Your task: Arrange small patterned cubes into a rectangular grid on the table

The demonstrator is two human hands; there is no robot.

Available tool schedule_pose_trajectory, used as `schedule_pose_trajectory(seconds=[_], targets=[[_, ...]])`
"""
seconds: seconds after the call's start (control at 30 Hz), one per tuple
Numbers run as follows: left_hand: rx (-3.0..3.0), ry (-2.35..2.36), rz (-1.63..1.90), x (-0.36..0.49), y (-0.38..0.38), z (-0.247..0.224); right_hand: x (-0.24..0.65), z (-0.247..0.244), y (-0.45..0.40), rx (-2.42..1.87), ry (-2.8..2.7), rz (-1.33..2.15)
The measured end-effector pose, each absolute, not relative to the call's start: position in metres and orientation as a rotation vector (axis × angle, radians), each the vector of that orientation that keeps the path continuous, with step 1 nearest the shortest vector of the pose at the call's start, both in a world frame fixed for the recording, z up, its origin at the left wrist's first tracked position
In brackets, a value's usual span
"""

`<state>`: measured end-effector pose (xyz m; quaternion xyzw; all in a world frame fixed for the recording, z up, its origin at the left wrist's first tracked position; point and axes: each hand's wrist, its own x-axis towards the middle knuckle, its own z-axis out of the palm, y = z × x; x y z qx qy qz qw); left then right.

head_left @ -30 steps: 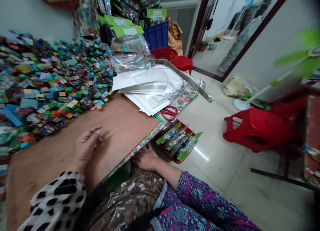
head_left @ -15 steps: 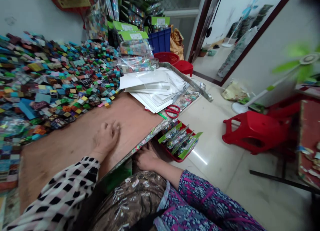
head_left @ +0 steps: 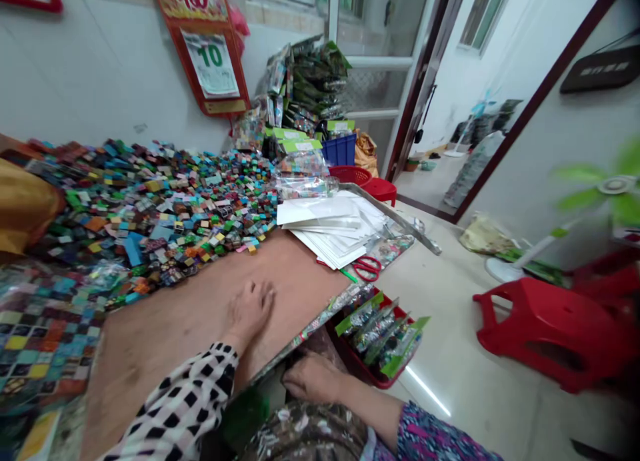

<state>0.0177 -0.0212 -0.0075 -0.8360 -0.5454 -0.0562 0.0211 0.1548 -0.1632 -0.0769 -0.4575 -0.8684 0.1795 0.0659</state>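
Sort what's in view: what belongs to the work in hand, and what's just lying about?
Likely part of the work:
brown board, under the left hand
colourful blocks, heaped beside it
green-topped packets, near the right hand

Probably just around:
red stool
green-bladed fan
wall calendar

Passage across brown board point(head_left: 170, 338); tile heap point(head_left: 170, 208), white sheets point(head_left: 330, 229) block far side.

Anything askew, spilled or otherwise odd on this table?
Nothing looks clearly broken. Two things look untidy: the white sheets lie in an uneven, skewed pile instead of squared up, and the grey strip beside them appears to jut past the table edge, over the floor.
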Motion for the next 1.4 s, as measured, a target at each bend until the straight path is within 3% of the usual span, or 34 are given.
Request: schedule_pose_trajectory(seconds=[0.53, 1.4], targets=[[-2.646, -1.672, -0.162, 0.014, -0.018, -0.01, 0.151, -0.106, -0.153, -1.427, -2.584, 0.579], [-2.59, -1.71, -0.032, 0.023, -0.015, -0.006, 0.161, -0.093, -0.146, -1.613, -2.456, 0.794]])
